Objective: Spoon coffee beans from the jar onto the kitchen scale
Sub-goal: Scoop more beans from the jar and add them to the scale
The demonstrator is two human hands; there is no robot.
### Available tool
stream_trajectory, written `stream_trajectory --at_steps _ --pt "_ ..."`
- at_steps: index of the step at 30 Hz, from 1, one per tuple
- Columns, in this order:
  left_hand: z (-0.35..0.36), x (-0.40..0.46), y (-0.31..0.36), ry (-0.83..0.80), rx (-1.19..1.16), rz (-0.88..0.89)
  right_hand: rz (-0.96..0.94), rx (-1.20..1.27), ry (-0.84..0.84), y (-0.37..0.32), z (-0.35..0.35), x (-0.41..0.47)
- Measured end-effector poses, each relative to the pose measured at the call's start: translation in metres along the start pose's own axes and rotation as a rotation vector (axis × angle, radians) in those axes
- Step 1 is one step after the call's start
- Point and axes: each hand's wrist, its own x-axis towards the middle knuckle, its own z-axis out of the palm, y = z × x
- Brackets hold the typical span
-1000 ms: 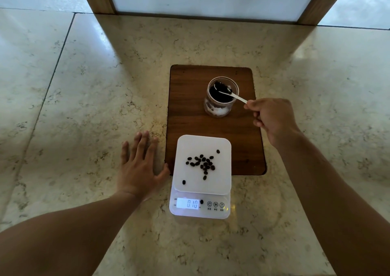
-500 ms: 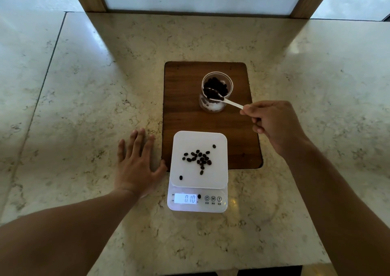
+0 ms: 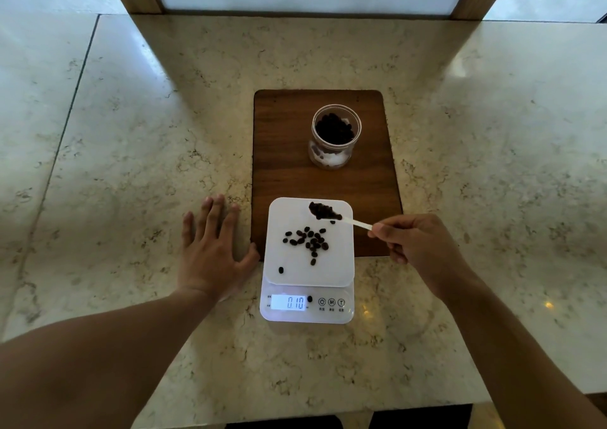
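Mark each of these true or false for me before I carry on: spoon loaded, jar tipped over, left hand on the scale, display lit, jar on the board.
1. The small white plastic spoon, held by the right hand, carries dark coffee beans above the white square kitchen scale. True.
2. The clear round jar lies tipped on its side. False: it stands upright, beans inside.
3. The left hand presses on the scale's platform. False: it lies flat on the marble counter beside the scale.
4. The scale's display is lit and reads 0.10. True.
5. The jar stands on the dark wooden board. True.
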Motion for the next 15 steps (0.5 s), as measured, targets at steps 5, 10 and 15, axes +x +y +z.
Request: stream_trajectory --at_steps 5,10,15 --pt "0.002 0.000 -0.002 0.008 0.007 0.001 0.006 0.001 -0.010 0.011 0.005 -0.005" --pt "0.006 0.000 -0.003 0.019 -0.007 0.001 -0.063 -0.064 0.020 0.017 0.006 -0.008" --pt "0.007 0.000 -0.004 0.034 -0.014 0.002 -0.088 -0.079 0.038 0.028 0.006 -0.009"
